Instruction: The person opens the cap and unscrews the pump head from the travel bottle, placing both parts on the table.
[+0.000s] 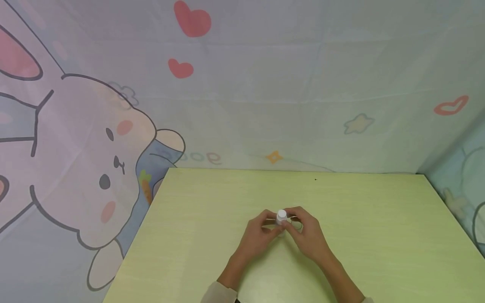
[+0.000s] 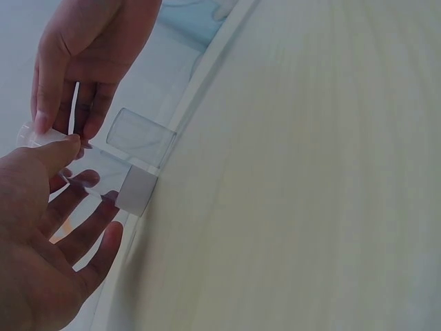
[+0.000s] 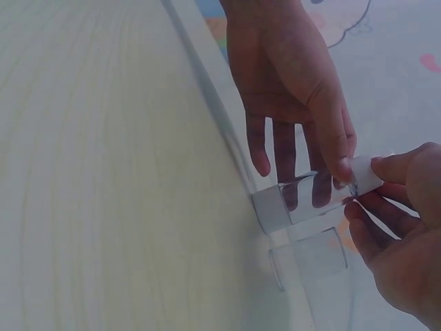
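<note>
A clear bottle (image 2: 103, 167) with a white cap (image 1: 281, 214) stands upright on the table between both hands. Its lowest part (image 2: 139, 189) looks whitish; whether that is contents or the base, I cannot tell. My left hand (image 1: 257, 236) holds the bottle near its neck with thumb and fingers, the other fingers spread beside the clear wall. From the other side, my right hand (image 1: 307, 235) pinches the white cap between thumb and fingers. A small clear, empty-looking cup (image 3: 317, 256) stands close by the bottle, on the right hand's side, touched by neither hand.
The pale yellow-green wooden table (image 1: 379, 235) stretches out around the hands. Behind its far edge hangs a cloth backdrop (image 1: 265, 84) printed with a rabbit, hearts and stars. A tiny dark speck (image 1: 315, 179) lies near the back edge.
</note>
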{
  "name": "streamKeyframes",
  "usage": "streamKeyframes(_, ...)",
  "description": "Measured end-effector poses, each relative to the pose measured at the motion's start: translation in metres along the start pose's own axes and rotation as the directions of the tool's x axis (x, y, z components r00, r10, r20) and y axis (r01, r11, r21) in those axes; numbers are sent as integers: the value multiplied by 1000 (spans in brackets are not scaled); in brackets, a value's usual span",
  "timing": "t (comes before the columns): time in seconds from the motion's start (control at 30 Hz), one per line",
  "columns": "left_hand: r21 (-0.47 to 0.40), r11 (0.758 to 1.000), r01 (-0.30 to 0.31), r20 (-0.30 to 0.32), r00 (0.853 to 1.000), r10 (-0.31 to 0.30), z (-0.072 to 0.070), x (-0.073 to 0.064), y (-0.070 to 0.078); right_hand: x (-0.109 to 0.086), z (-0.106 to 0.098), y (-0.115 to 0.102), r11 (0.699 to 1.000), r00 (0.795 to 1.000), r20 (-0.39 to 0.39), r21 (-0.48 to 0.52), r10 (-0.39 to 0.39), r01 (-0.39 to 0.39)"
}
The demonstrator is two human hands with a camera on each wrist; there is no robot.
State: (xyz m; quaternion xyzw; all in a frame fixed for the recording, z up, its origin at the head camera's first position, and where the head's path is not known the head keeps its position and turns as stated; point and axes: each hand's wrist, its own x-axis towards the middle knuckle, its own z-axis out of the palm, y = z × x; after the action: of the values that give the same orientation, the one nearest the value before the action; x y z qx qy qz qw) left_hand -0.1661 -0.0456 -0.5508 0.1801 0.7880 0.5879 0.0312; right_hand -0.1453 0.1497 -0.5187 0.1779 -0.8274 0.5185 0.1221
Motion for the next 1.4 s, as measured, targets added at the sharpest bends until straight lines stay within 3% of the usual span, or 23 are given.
streamKeyframes(0.27,-8,1000,9,0,1000,-9,0,0,0,0,-1,1,1000,1000,-13,6,-1,1)
streamKeyframes(0.53,36,999,-5,-25,1000,6,-2,0,-1,-1,-1,1,999,999,-35,29,41,-40)
streamKeyframes(0.97,28,1000,11,-23,1000,-11,-4,0,-2,0,-1,2,1000,1000,-18,-10,21,-21)
streamKeyframes(1.4,-39,999,31,-9,999,-32,-6,-1,1,-1,-2,2,999,999,-15,27,30,-30)
